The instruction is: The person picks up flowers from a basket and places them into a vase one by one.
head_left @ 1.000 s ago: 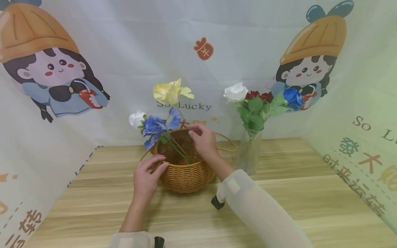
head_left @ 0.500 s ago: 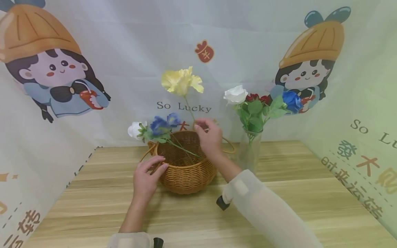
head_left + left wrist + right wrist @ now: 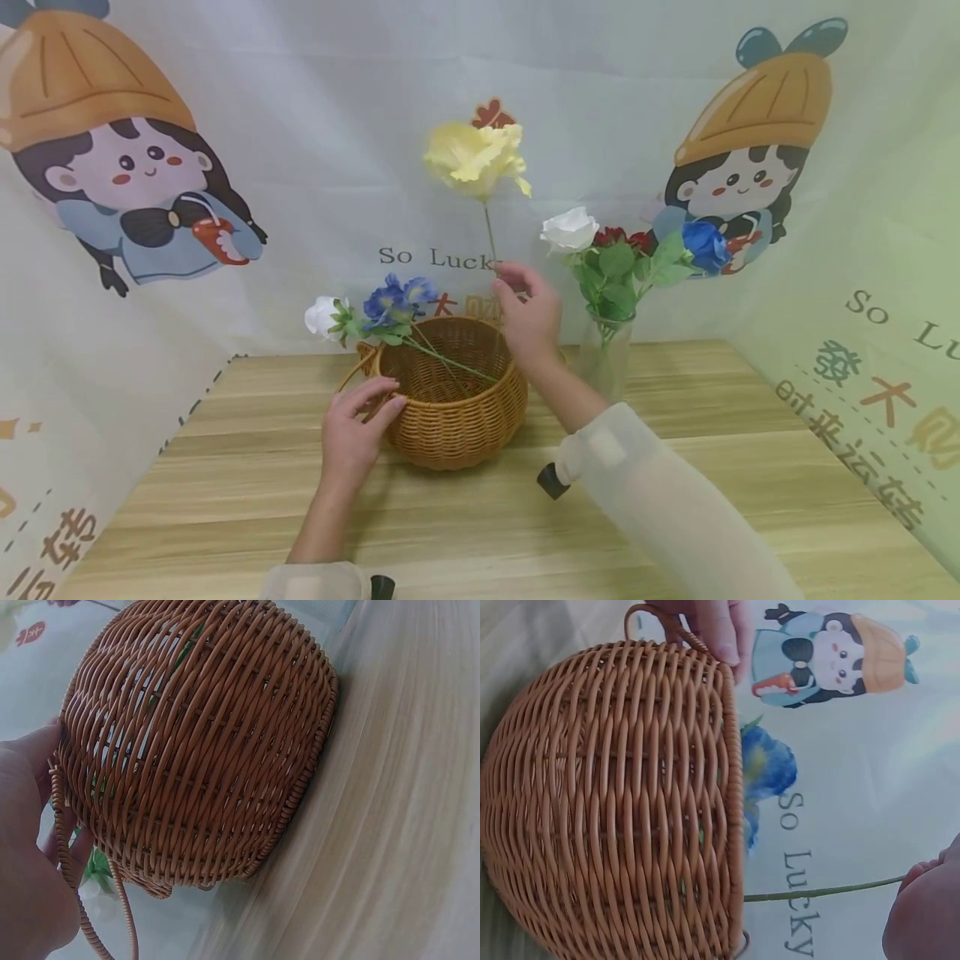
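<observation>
"Where's the yellow flower with ruffled petals (image 3: 477, 161)?"

"Upper middle of the frame. The right hand (image 3: 534, 321), just right of centre, pinches its thin green stem (image 3: 490, 229) between thumb and fingers."

"And the stem's lower end?"

"Hidden by the round, brown wicker basket (image 3: 453, 437), so I can't tell where it ends. The basket stands upright at mid-frame on the pale wood-grain table (image 3: 465, 533)."

"What's the left hand (image 3: 352, 429) doing?"

"Left of centre, it pinches the basket's near-left rim, thumb against fingers."

"Anything else in there?"

"A ruffled blue flower (image 3: 390, 302) and a white rose-like flower (image 3: 322, 317), both leaning out over the left rim."

"And right of centre?"

"A clear glass vase (image 3: 603, 362) holding leafy flowers (image 3: 618, 287) in white, red and blue."
</observation>
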`<state>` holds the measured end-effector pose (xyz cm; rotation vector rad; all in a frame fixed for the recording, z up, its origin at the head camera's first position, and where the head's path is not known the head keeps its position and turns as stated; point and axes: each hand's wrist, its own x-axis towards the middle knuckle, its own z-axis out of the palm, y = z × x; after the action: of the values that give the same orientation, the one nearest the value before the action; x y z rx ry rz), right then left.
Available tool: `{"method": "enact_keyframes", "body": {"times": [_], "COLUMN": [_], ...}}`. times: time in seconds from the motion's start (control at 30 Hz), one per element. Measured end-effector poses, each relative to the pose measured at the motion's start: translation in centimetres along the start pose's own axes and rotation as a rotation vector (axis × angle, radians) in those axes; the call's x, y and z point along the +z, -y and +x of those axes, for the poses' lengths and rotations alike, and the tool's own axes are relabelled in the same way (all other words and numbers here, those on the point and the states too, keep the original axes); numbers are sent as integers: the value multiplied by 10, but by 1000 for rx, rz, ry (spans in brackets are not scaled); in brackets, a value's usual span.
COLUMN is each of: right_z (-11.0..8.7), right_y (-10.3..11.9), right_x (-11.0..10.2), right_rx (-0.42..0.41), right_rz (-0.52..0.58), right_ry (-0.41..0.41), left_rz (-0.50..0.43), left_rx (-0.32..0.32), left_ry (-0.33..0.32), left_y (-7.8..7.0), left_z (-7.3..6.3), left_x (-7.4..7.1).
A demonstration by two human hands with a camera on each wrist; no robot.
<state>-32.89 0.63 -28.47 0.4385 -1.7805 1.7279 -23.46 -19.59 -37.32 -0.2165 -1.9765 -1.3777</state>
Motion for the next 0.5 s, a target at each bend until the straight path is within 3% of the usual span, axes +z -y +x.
{"method": "enact_keyframes", "body": {"times": [0.3,0.5], "right_z": [13,21], "right_y": [3,6], "right_x": [-32,-51], "right_rx": [-27,-80], "right_rz": [139,149], "right_ry": [-91,-148], "left_rz": [-11,-14], "left_rx": [-6,-21], "left_ry": [-2,6], "left_y": [0,-1], "left_z": [0,-1], "left_x": [0,1]}}
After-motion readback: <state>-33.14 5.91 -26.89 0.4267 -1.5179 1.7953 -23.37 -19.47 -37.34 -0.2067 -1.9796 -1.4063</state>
